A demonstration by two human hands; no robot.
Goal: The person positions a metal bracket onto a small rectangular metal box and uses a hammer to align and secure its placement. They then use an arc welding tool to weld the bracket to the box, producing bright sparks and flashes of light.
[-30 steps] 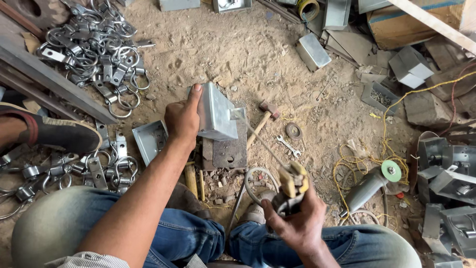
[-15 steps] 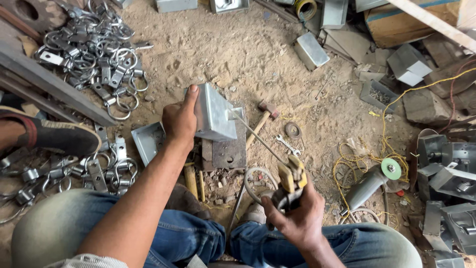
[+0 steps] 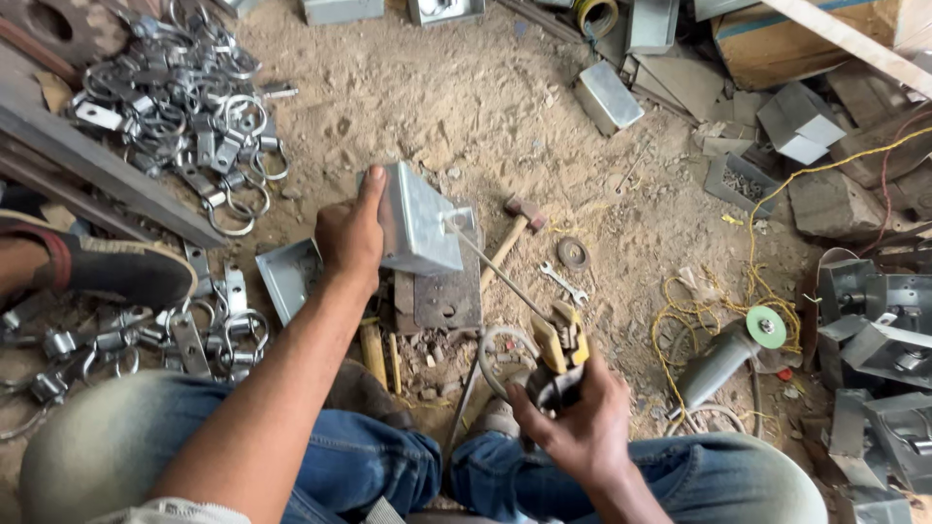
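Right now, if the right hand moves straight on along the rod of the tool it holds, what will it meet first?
The right hand points its yellow-handled rod holder up and left. Going on that line, the rod tip would first meet the grey metal box held by the left hand. Depth is unclear; it looks almost touching.

The metal box [image 3: 417,221] sits on a plate [image 3: 449,291] before my knees; hammer [image 3: 515,231] and wrench [image 3: 565,284] lie right of it, clamps [image 3: 184,107] far left.
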